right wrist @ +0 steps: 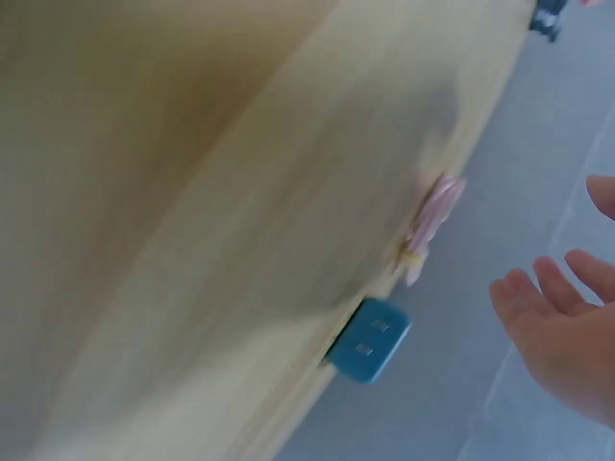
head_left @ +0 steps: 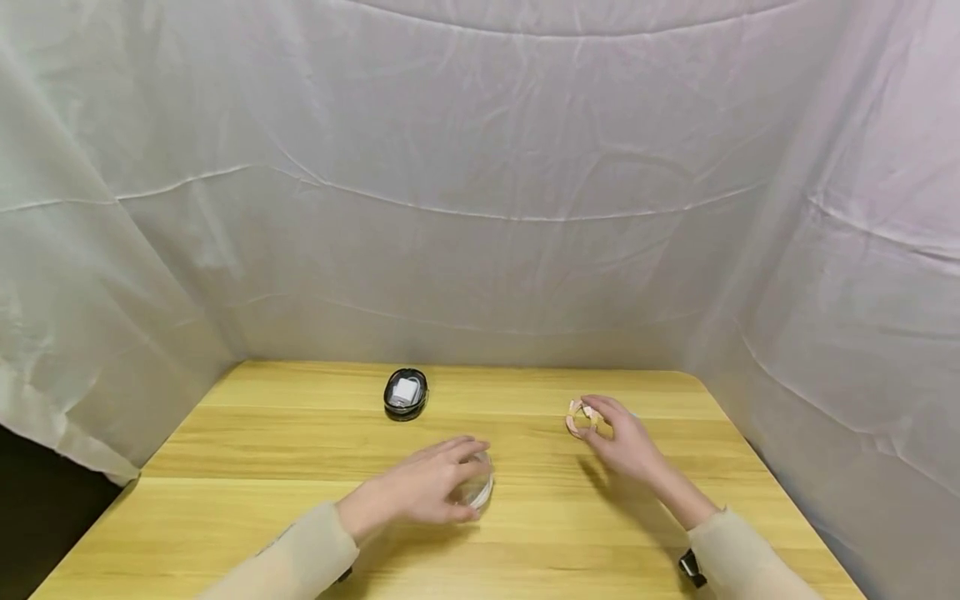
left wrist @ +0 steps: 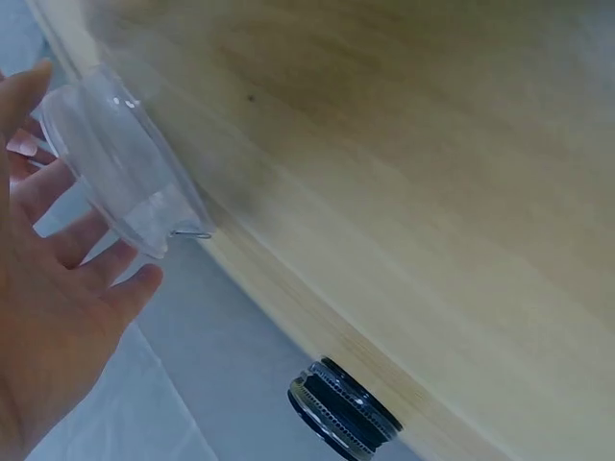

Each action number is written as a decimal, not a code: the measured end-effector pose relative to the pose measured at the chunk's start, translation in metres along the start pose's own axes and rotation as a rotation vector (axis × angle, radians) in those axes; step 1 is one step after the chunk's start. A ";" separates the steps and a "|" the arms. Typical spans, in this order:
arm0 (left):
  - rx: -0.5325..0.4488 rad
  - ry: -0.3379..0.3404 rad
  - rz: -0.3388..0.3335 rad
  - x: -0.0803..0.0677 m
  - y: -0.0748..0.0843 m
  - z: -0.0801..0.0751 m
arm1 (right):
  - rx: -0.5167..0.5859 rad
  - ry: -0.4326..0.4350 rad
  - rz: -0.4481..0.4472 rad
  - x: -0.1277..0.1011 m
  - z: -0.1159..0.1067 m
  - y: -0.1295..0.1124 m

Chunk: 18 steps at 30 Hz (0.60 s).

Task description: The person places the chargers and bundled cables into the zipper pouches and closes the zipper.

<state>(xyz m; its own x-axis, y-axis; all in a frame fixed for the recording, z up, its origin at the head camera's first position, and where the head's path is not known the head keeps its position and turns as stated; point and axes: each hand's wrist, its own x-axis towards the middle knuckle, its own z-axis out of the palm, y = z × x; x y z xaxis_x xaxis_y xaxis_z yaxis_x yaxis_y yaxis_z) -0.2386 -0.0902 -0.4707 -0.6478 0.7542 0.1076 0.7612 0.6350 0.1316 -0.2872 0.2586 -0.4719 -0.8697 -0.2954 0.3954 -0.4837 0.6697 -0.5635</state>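
My left hand (head_left: 427, 485) reaches over a clear plastic container (head_left: 483, 492) on the wooden table. In the left wrist view, its spread fingers lie around the clear, rounded container (left wrist: 120, 168); whether they touch it I cannot tell. My right hand (head_left: 626, 443) is at a pink and yellow ring-shaped item (head_left: 574, 423), thumb and fingers apart. From the right wrist, the hand (right wrist: 567, 331) appears relaxed and separate from the pink item (right wrist: 435, 219), whose exact kind is unclear. Close by lies a blue two-slotted block (right wrist: 370, 339), mostly hidden behind the right hand in the head view.
A black-rimmed oval container (head_left: 406, 410) stands farther back on the left, with a white block (head_left: 406, 390) inside. Pale cloth (head_left: 480, 267) hangs behind the table (head_left: 247, 442) and along both sides.
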 end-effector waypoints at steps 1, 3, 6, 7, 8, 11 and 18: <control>0.002 -0.009 0.007 0.001 -0.001 0.001 | -0.023 -0.008 0.005 0.001 -0.001 0.003; 0.006 -0.024 0.013 0.002 -0.001 0.001 | -0.066 -0.026 0.006 0.004 -0.001 0.010; 0.016 -0.035 0.016 0.003 -0.003 0.001 | -0.104 -0.067 -0.010 0.009 -0.001 0.022; 0.016 -0.038 0.016 0.003 -0.003 0.001 | -0.112 -0.079 -0.012 0.011 0.000 0.025; 0.015 -0.042 0.014 0.003 -0.003 0.001 | -0.120 -0.091 -0.016 0.013 0.000 0.028; 0.006 -0.053 0.015 0.004 -0.004 0.001 | -0.146 -0.125 -0.030 0.019 0.000 0.038; -0.028 -0.076 0.007 0.006 -0.006 -0.001 | -0.206 -0.179 -0.059 0.029 0.003 0.052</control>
<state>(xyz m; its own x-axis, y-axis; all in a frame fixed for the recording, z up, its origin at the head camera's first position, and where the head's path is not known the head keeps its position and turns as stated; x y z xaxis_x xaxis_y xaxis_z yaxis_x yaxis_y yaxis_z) -0.2476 -0.0895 -0.4702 -0.6376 0.7696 0.0339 0.7637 0.6257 0.1588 -0.3379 0.2832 -0.4921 -0.8531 -0.4415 0.2782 -0.5197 0.7668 -0.3767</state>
